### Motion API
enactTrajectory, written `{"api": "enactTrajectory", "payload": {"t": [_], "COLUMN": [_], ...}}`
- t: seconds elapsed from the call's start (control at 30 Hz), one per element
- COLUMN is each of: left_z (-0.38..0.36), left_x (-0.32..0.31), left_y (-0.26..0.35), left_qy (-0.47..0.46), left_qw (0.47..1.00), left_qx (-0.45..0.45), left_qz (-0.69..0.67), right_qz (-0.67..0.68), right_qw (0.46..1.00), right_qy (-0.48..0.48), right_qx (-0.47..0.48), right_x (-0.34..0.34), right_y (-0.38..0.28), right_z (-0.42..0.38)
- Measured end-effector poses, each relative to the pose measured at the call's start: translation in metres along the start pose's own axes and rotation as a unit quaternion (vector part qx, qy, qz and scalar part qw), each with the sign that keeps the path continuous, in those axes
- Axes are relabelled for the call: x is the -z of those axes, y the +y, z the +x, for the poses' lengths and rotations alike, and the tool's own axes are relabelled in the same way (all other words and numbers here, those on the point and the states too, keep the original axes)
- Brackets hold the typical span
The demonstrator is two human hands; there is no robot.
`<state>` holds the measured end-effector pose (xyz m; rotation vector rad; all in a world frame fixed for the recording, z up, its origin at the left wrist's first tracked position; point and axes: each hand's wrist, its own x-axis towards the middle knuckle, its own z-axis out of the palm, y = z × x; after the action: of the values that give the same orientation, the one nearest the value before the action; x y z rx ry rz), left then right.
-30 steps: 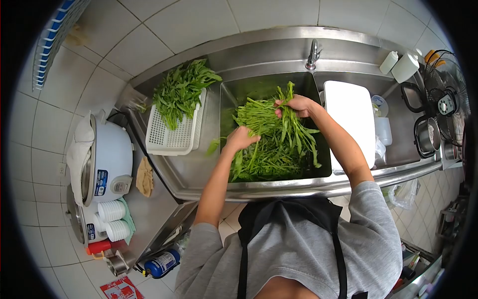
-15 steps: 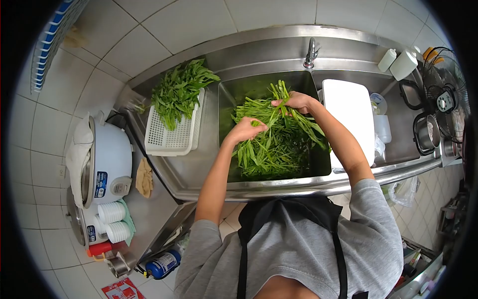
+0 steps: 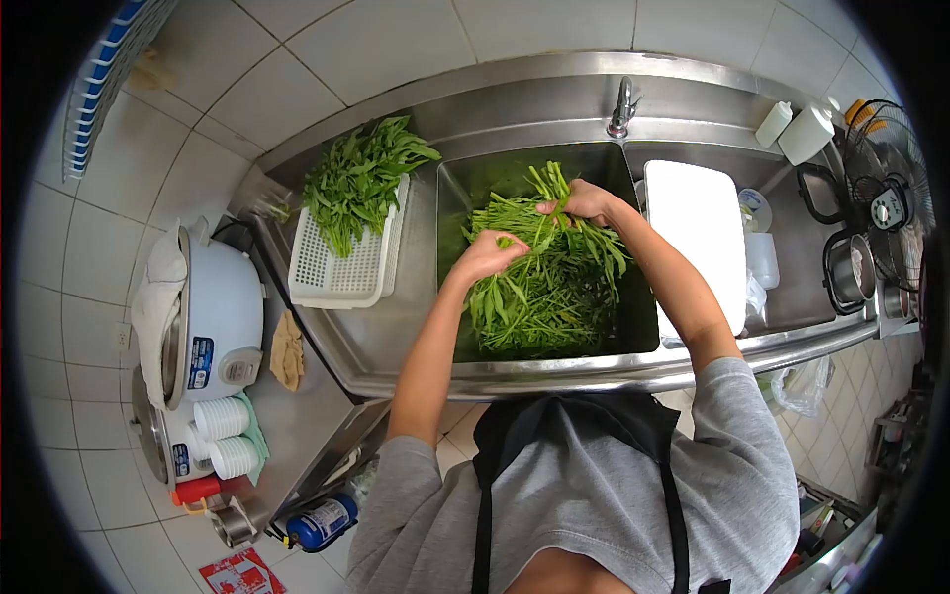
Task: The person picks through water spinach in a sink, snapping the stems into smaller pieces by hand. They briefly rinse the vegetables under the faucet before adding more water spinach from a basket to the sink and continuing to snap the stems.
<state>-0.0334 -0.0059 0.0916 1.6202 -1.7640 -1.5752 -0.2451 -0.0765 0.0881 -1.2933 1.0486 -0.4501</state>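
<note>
Rice cooker (image 3: 226, 312) beside stacked white containers (image 3: 234, 458); fan (image 3: 891, 209) near white bottles (image 3: 807, 136)

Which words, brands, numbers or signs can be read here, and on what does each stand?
No text can be read for certain.
Cooker, blue label: too small.
Lower blue label: too small.
Blue cylinder, white label: blurred.
Red and white sheet: marks too blurred.
Fan, centre: marks too small.
</note>
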Motion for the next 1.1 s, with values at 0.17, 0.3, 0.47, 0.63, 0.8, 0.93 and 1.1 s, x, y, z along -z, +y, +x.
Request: {"api": "enactTrajectory", "payload": {"t": [0.17, 0.3, 0.47, 0.63, 0.8, 0.93, 1.1], "left_z": [0.005, 0.014, 0.019, 0.019, 0.001, -0.006, -0.004], "left_x": [-0.008, -0.012, -0.01, 0.001, 0.021, 0.026, -0.003], "left_y": [0.009, 0.007, 0.01, -0.018, -0.067, -0.071, -0.018], "left_qy": [0.071, 0.092, 0.141, 0.224, 0.257, 0.203, 0.098], "left_qw": [0.995, 0.995, 0.984, 0.946, 0.944, 0.963, 0.992], "left_qx": [-0.041, -0.043, 0.017, 0.045, 0.004, -0.088, -0.051], "left_qz": [0.056, -0.004, -0.105, -0.232, -0.208, -0.155, -0.055], "right_qz": [-0.027, -0.052, -0.028, 0.037, 0.019, 0.071, 0.074], "right_qw": [0.999, 0.997, 0.998, 0.996, 0.998, 0.993, 0.989], "right_qy": [0.034, 0.048, 0.058, 0.076, 0.003, -0.045, -0.106], "right_qx": [-0.001, -0.023, -0.02, 0.012, -0.056, -0.077, -0.071], "right_x": [-0.005, -0.004, -0.011, -0.021, -0.013, -0.022, -0.034], "right_y": [0.0, 0.005, 0.009, -0.004, -0.002, -0.002, -0.002], "right_z": [0.002, 0.008, 0.012, -0.002, -0.01, -0.009, 0.005]}}
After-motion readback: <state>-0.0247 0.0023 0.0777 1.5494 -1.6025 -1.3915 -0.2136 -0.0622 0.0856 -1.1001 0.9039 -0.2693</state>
